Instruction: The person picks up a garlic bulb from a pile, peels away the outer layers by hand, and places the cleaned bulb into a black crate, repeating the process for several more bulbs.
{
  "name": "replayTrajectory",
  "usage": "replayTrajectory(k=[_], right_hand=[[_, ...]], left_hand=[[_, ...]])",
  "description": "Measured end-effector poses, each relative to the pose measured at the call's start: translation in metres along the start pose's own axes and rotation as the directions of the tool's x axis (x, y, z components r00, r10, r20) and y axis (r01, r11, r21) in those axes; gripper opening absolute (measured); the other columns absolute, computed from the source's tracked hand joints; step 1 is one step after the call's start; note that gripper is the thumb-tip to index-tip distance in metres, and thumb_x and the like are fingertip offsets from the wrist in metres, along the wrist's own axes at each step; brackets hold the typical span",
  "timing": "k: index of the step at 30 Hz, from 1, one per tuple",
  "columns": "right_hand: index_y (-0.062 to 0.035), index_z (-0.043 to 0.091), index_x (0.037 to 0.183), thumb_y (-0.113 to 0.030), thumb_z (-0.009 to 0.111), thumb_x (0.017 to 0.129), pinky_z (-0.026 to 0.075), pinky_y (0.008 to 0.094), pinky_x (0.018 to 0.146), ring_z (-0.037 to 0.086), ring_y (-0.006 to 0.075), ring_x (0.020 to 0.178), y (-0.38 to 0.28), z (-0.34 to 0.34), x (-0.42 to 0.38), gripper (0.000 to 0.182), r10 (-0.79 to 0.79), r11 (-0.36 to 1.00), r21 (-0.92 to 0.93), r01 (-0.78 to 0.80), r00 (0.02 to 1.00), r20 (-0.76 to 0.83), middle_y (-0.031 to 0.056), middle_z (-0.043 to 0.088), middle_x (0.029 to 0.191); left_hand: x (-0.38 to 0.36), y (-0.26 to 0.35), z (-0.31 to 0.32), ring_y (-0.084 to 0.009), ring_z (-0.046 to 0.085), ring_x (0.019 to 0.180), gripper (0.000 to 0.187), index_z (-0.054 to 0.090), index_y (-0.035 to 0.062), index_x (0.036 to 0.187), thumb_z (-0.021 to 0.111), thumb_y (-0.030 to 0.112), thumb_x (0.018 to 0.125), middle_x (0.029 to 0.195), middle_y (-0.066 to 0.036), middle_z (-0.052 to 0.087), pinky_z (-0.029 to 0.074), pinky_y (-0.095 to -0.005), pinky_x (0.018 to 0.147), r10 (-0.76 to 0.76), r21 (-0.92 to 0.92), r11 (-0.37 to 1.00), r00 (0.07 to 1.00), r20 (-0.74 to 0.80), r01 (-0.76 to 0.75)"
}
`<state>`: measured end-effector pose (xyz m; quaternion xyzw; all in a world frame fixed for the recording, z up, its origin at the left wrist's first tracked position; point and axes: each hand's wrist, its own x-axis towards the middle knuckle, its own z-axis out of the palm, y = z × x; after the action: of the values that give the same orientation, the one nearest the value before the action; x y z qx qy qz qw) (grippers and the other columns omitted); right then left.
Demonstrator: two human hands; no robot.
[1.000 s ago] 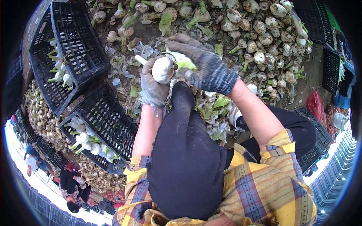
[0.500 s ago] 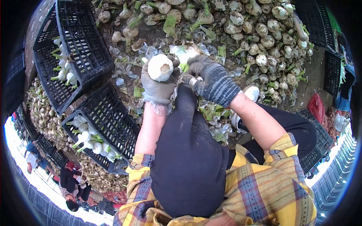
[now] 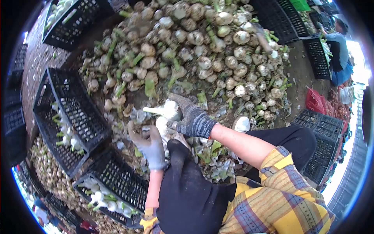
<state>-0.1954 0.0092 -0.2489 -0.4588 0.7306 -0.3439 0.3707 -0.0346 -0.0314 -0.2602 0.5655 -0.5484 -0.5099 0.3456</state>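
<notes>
My right hand [image 3: 191, 117], in a grey striped glove, is closed around a white garlic bulb [image 3: 170, 110] whose trimmed stem points left. Just below and left of it, my left hand [image 3: 149, 145] is open in a pale, dirty glove, its fingers apart and nothing in them. Between the hands, under the bulb, shows another rounded white thing [image 3: 163, 125], partly covered, whose kind I cannot make out. Peeled skins and green leaf scraps [image 3: 218, 163] litter the ground around my legs.
A large heap of unpeeled garlic [image 3: 202, 50] lies in front. Black crates with cleaned garlic stand at the left, one upright crate [image 3: 78, 109] and one nearer [image 3: 117, 183]. A red bag [image 3: 314, 101] and stacked crates [image 3: 321, 144] are at right. Another person [image 3: 338, 50] sits at far right.
The bulb that faced up in my left hand is gone from it; a bulb with its stem to the left is now in my right hand. My left hand has opened. The view has shifted.
</notes>
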Motion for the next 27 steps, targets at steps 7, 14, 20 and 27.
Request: replayTrajectory(k=[7,14,20,27], right_hand=[[-0.0026,0.037,0.131,-0.02,0.07,0.064,0.044,0.0385,0.089,0.055,0.0348,0.1,-0.026,-0.048,0.014,0.077,-0.075,0.991,-0.077,0.111,0.927,0.368,0.0232,0.052,0.112],[-0.0096,0.061,0.106,-0.027,0.065,0.077,0.045,0.0403,0.085,0.056,0.0308,0.096,0.024,-0.181,0.054,0.034,-0.394,0.689,-0.695,0.206,0.911,-0.121,0.0136,0.062,0.104],[-0.0177,0.047,0.128,-0.033,0.059,0.078,0.037,0.0406,0.1,0.045,0.0335,0.119,0.112,-0.293,0.074,0.054,0.048,0.191,-0.918,-0.347,0.938,-0.344,0.019,0.047,0.128],[-0.0101,0.048,0.125,-0.034,0.057,0.081,0.041,0.0418,0.094,0.05,0.0372,0.112,0.129,-0.313,0.094,0.05,0.455,0.315,-0.645,-0.696,0.708,-0.54,0.0235,0.052,0.12]], left_hand=[[0.018,0.042,0.021,-0.0216,0.048,0.114,0.088,0.021,0.0051,0.139,0.07,0.0,0.066,0.126,-0.013,0.045,0.042,-0.0313,0.094,0.06,0.036,0.994,0.779,0.624,-0.105],[0.017,0.021,0.031,-0.0181,0.052,0.104,0.08,0.025,0.0062,0.133,0.073,0.006,0.068,0.115,-0.01,0.048,0.046,-0.0305,0.088,-0.169,-0.144,0.945,0.814,0.557,0.294],[0.013,0.024,0.035,-0.0166,0.051,0.102,0.082,0.022,0.0063,0.134,0.073,0.006,0.069,0.116,-0.009,0.046,0.046,-0.0307,0.088,-0.182,-0.233,0.891,0.778,0.601,0.389],[0.012,0.024,0.037,-0.0161,0.052,0.101,0.087,0.02,0.0089,0.134,0.075,0.004,0.068,0.118,-0.009,0.045,0.048,-0.0314,0.086,-0.174,-0.191,0.92,0.794,0.582,0.342]])
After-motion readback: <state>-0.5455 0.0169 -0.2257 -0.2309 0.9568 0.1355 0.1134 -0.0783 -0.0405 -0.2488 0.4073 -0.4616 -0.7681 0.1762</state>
